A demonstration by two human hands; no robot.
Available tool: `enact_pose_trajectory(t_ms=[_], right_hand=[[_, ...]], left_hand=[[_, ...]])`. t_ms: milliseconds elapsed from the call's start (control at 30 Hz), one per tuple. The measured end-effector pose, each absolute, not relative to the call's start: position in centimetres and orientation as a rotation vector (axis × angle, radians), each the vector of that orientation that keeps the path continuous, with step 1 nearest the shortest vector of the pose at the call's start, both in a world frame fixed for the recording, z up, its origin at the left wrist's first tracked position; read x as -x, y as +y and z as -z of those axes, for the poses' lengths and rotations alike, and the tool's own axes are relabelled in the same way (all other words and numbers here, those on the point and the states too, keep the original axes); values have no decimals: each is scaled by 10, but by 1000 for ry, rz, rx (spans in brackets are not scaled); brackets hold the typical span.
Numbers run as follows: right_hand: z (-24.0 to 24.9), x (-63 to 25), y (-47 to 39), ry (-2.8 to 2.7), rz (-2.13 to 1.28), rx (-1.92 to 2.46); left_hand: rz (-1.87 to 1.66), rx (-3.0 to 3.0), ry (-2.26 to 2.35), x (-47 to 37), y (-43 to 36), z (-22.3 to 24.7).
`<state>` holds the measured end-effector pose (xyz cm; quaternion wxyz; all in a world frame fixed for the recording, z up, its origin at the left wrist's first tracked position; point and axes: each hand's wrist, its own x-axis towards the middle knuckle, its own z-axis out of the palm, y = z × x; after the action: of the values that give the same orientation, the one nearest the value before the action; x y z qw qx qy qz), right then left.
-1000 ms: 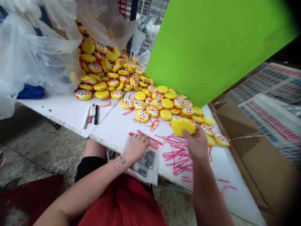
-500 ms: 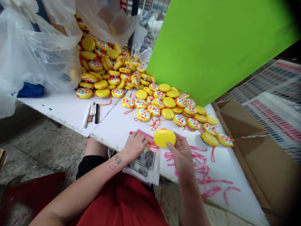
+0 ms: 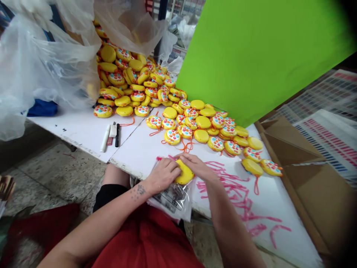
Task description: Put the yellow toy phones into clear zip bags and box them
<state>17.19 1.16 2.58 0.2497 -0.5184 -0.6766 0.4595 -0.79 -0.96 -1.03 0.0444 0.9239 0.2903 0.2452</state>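
A yellow oval toy (image 3: 184,172), plain side up, lies between my two hands at the opening of a clear plastic bag (image 3: 170,203) on the table's front edge. My left hand (image 3: 165,174) is closed at the bag's top edge, its fingertips against the toy's left side. Against the toy's upper right rests my right hand (image 3: 195,165), fingers together and curled over it. Behind my hands, many yellow toys (image 3: 201,136) with orange cords are spread out, some showing a side with coloured dots.
A large heap of the same toys (image 3: 136,80) spills from plastic sheeting (image 3: 64,63) at the back left. Markers (image 3: 105,138) lie on the white table (image 3: 83,130). Pink strips (image 3: 237,193) are scattered at right, beside a cardboard box (image 3: 315,193). A green panel (image 3: 251,56) stands behind.
My right hand has moved left with the yellow toy, bringing it down to the bag's opening beside my left hand. The whole view has shifted slightly.
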Motion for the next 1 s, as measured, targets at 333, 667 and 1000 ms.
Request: enact_pose_trajectory(t_ms=[333, 667, 1000], right_hand=[[-27, -190, -29, -1562, -476, 1860], [3, -171, -59, -1478, -614, 1936], [0, -156, -61, -1322, -510, 1809]], left_hand=[[-849, -2357, 927, 6, -2, 15], [-566, -2363, 839, 12, 13, -12], [-519, -2187, 726, 14, 11, -28]])
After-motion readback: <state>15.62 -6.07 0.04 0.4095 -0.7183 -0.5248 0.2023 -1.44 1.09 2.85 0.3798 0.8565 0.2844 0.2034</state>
